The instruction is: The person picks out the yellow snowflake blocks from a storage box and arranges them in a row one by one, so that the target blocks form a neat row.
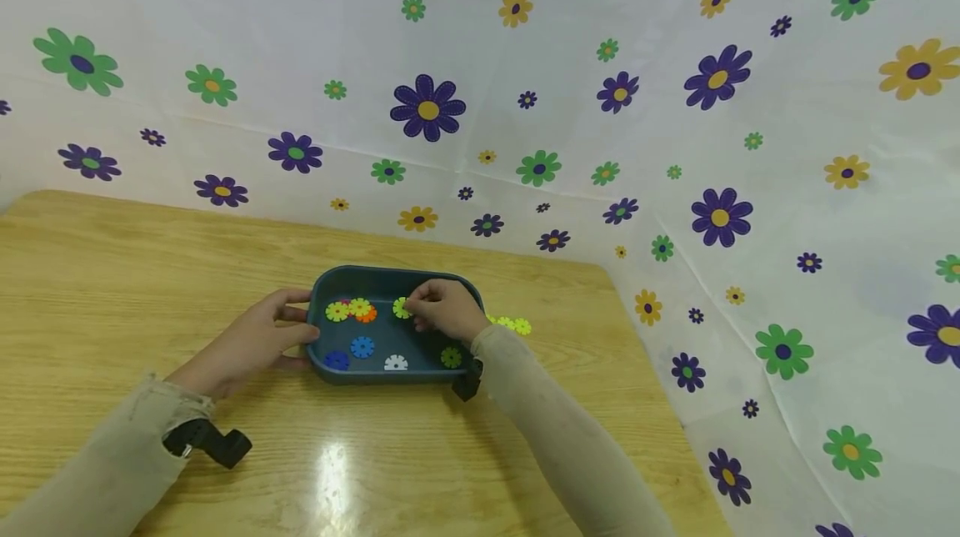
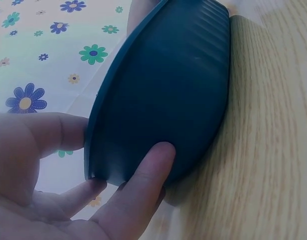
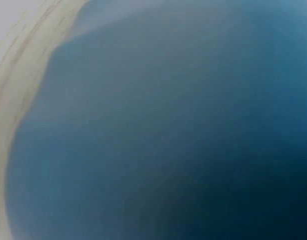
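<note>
A dark blue-green plastic tray (image 1: 375,378) rests on the wooden table. My left hand (image 1: 262,333) holds its left end; in the left wrist view the thumb (image 2: 156,160) lies against the outer wall and other fingers are at the rim. Over the tray's right half, my right hand (image 1: 450,310) pinches a yellow-green snowflake disc (image 1: 401,308) between thumb and fingertips. Inside lie more notched discs: yellow-green ones (image 1: 337,312), an orange one (image 1: 367,314), blue ones (image 1: 362,347), a white one (image 1: 396,363) and a green one (image 1: 451,357). Only blurred tray surface fills the right wrist view.
Right of the tray, a row of yellow-green discs (image 1: 522,326) lies on the table (image 1: 187,270), partly hidden by the right hand and sleeve. A white cloth (image 1: 337,28) with printed flowers hangs behind and to the right.
</note>
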A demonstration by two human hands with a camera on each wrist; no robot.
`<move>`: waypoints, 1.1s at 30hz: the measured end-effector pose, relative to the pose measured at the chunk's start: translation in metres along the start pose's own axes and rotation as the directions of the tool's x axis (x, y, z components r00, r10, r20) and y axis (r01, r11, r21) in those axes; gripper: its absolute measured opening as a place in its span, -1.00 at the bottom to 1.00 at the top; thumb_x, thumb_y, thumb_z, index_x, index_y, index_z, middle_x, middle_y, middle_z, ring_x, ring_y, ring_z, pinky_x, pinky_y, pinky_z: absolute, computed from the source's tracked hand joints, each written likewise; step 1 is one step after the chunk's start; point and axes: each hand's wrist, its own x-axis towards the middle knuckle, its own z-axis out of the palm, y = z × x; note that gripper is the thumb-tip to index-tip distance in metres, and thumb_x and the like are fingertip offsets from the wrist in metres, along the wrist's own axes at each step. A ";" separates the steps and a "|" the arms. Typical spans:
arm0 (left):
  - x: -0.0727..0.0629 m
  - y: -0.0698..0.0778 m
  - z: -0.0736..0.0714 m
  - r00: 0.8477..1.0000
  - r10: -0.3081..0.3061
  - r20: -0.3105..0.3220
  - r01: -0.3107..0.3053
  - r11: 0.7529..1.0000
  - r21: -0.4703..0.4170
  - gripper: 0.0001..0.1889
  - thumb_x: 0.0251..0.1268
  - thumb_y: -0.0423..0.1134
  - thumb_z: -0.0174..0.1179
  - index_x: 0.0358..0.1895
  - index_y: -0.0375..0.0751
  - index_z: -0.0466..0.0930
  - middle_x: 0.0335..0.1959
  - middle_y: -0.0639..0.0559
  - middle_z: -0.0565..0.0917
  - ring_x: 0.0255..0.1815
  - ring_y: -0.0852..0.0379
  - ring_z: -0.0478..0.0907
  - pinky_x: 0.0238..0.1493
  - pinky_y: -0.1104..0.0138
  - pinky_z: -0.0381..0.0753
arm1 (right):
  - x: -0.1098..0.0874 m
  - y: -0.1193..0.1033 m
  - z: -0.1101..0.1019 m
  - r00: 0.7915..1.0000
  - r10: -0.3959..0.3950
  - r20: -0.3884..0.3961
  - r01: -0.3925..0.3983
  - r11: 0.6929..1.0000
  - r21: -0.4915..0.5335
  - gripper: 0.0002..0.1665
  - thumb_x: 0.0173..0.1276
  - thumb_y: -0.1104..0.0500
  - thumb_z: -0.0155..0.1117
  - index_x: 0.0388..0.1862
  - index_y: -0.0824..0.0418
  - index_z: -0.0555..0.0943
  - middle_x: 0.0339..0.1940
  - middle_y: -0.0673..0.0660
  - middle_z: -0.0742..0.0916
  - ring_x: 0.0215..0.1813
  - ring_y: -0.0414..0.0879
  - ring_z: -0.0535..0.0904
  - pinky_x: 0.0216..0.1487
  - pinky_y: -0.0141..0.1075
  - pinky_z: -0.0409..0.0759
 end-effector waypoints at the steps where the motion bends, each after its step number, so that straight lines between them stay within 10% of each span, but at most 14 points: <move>1: 0.000 -0.001 0.000 1.000 -0.001 0.000 0.001 1.000 -0.002 -0.26 0.54 -0.36 0.14 0.63 -0.37 -0.05 0.37 -0.49 0.24 0.11 -0.17 0.61 0.01 0.04 0.80 | -0.001 -0.001 -0.001 1.000 0.000 -0.002 0.000 1.000 0.014 -0.84 0.46 0.13 0.39 -0.18 0.23 0.71 -0.30 0.13 0.77 -0.36 -0.11 0.69 -0.19 -0.24 0.80; 15: -0.001 0.000 0.001 1.000 -0.006 0.003 0.006 1.000 -0.008 -0.24 0.53 -0.35 0.17 0.63 -0.36 -0.04 0.39 -0.50 0.25 0.10 -0.14 0.62 0.00 0.05 0.80 | -0.023 0.004 -0.060 0.998 -0.009 -0.069 0.019 0.988 0.151 -0.78 0.57 0.09 0.26 -0.07 0.24 0.63 -0.11 0.17 0.71 0.01 0.23 0.65 0.04 -0.15 0.74; 23: -0.001 -0.002 -0.002 1.000 -0.013 0.002 0.013 1.000 -0.015 -0.23 0.53 -0.34 0.16 0.64 -0.36 -0.07 0.40 -0.49 0.23 0.12 -0.15 0.62 0.01 0.04 0.80 | -0.038 0.051 -0.108 0.979 0.096 -0.180 -0.068 0.985 0.158 -0.74 0.58 0.09 0.25 -0.04 0.29 0.59 0.00 0.36 0.67 0.06 0.29 0.61 0.23 0.15 0.64; 33: -0.002 -0.001 -0.002 1.000 -0.015 -0.007 0.015 1.000 -0.001 -0.25 0.54 -0.37 0.14 0.63 -0.37 -0.05 0.40 -0.49 0.24 0.14 -0.19 0.62 0.02 0.02 0.80 | -0.056 0.109 -0.150 0.941 0.233 -0.246 -0.215 0.972 0.098 -0.74 0.60 0.14 0.21 -0.03 0.36 0.61 -0.11 0.17 0.70 -0.11 0.00 0.63 0.05 -0.14 0.73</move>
